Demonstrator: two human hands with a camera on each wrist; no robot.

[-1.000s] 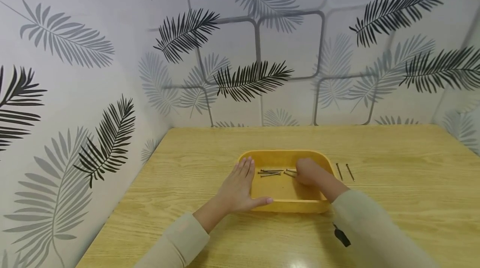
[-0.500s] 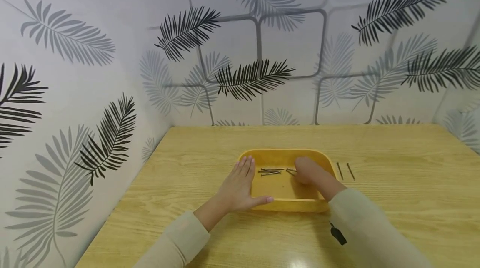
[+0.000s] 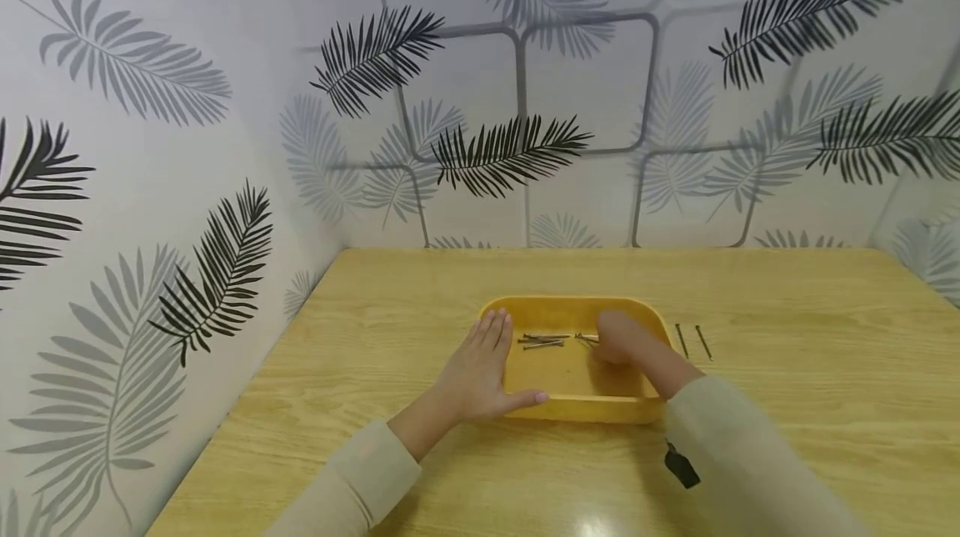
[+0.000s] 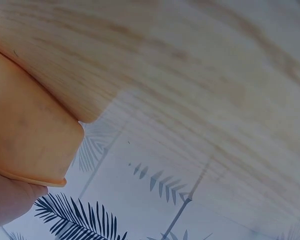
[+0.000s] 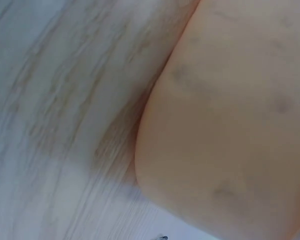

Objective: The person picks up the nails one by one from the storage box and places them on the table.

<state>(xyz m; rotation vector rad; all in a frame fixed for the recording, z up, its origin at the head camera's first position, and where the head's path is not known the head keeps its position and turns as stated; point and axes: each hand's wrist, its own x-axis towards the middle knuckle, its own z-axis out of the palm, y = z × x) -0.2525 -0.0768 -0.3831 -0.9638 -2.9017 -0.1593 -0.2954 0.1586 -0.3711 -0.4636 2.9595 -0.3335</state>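
In the head view a shallow yellow tray (image 3: 570, 409) stands on the wooden table. My left hand (image 3: 480, 374) rests over its left rim with fingers straight, the thumb along the front rim. Inside, toward the right, my right hand (image 3: 626, 343) has its fingers curled low around a couple of slim nails (image 3: 587, 337), whose head ends stick out to the left; the fingertips are hidden behind the hand. A small bunch of loose nails (image 3: 542, 342) lies in the tray between the hands. The left wrist view shows the tray's outer wall (image 4: 30, 115) and part of the left hand (image 4: 10, 197).
Two more nails (image 3: 692, 342) lie side by side on the table right of the tray. A black tag (image 3: 681, 468) shows beside the right sleeve. Leaf-patterned walls (image 3: 465, 212) border the table (image 3: 405, 295) at the back and left.
My right hand has shifted slightly to the right inside the tray, and the nail ends at its fingers have turned a little. The left hand stays in place on the rim.
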